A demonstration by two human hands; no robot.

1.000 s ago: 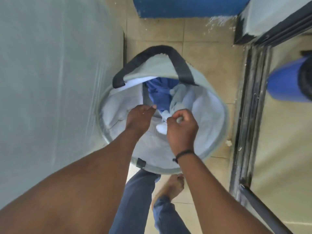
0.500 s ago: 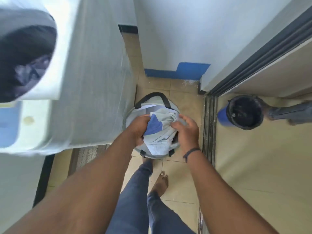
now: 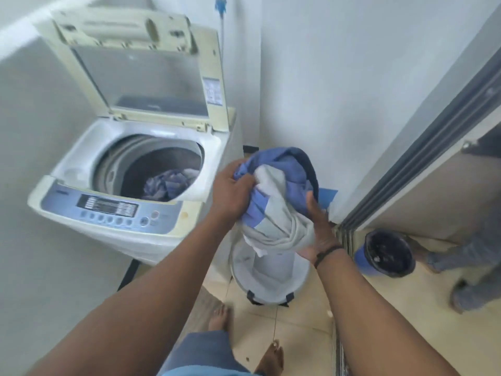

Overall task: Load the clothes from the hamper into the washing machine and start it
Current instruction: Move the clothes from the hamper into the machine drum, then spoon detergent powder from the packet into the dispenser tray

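While both sets of fingers are curling tight into it, the left hand [image 3: 230, 194] is clutching the top and the right hand [image 3: 315, 234] is cupping the underside of the crumpled blue-and-grey cloth bundle [image 3: 279, 202]. It's hanging mid-frame over the pale round fabric hamper [image 3: 271, 278], long axis running upper left to lower right, loose tail dangling down. That tail could be snagging the rim of the cream top-loading washing machine [image 3: 130, 185] at left and spilling.

Hamper [image 3: 271, 278] stands right of washing machine [image 3: 130, 169] (clothes [image 3: 168, 183] inside).
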